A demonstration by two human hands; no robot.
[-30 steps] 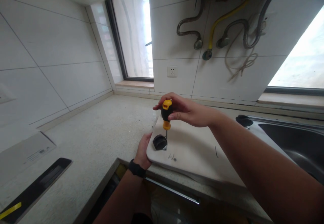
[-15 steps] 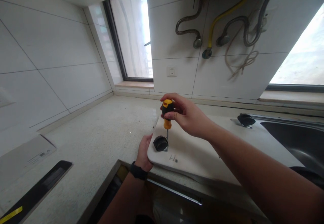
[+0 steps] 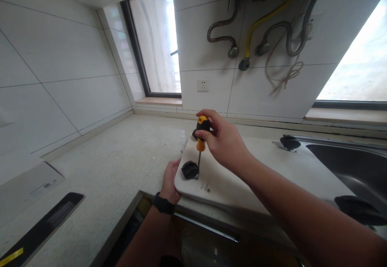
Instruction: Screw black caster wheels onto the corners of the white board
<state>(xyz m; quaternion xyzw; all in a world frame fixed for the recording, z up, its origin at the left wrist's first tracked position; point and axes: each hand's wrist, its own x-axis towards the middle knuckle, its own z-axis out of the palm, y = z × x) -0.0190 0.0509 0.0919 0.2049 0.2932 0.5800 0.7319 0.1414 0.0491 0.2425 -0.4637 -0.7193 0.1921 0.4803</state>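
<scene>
A yellow and black screwdriver (image 3: 200, 144) stands nearly upright, its handle in the fingers of my right hand (image 3: 225, 138). Its shaft points down at the mounting plate of a black caster wheel (image 3: 190, 170); the tip is too small to make out. The caster sits at the left end of a white board (image 3: 232, 186) with rounded corners. My left hand (image 3: 171, 180), with a black band on the wrist, grips the board's left edge, some fingers hidden. Another caster (image 3: 194, 133) shows partly behind the screwdriver. Further casters are at the board's right end (image 3: 290, 142).
A stone countertop (image 3: 121, 154) carries the board. At the right is a dark sink (image 3: 356, 166). A flat grey box (image 3: 33, 186) and a long black object (image 3: 45, 226) lie at the left. Below the counter's front edge is an open cabinet space (image 3: 208, 243).
The view has shifted slightly. The screwdriver now leans a little more to the right at its top, still in my right hand; my left hand keeps its place on the board.
</scene>
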